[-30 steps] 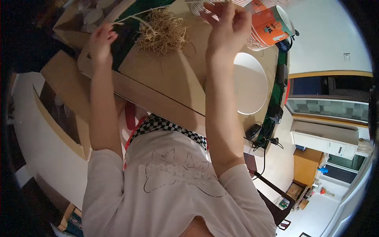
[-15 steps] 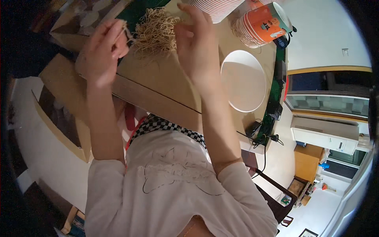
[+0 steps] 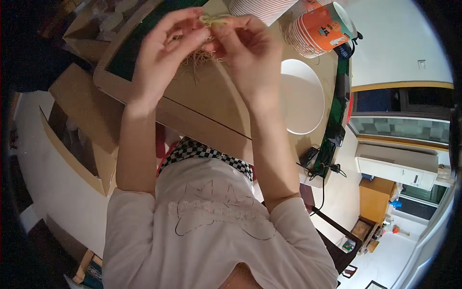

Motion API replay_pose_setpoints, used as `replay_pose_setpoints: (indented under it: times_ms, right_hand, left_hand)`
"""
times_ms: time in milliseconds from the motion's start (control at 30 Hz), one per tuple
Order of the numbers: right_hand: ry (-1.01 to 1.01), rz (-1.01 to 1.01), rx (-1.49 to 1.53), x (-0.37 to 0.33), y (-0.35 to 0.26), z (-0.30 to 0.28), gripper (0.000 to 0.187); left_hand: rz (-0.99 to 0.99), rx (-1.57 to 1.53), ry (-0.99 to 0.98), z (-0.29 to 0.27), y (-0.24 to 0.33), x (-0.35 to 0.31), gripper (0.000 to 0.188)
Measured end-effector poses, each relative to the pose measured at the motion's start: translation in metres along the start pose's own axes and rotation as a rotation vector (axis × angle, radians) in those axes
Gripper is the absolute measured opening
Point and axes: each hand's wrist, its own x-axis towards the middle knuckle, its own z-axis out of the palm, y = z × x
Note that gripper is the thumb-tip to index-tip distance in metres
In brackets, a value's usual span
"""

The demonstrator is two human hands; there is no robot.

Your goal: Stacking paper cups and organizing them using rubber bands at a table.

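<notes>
Drawn together since the earlier frame, the left hand (image 3: 156,65) and right hand (image 3: 255,62) pinch a pale, looped string (image 3: 211,20) between their fingertips, above a tangled pile (image 3: 198,59) on the table (image 3: 204,101). Looping looks begun; whether it is knotted cannot be told; the pile lies loose.

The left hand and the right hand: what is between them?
In the head view, a pale string, held at the fingertips, lies between the left hand and the right hand; below it in the picture, part of the tangled string pile shows.
</notes>
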Motion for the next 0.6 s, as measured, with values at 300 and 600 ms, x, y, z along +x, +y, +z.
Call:
replay_pose_setpoints:
  times_ms: [300,600]
  right_hand:
    - [-0.003,-0.095,-0.02,0.024,-0.006,-0.023,0.008]
    - [0.071,-0.165,-0.203,0.07,-0.072,-0.032,0.017]
  left_hand:
    - [0.181,0.475,-0.129,-0.003,-0.051,0.011,0.018]
    - [0.052,0.559,0.041,-0.032,-0.098,0.02,0.013]
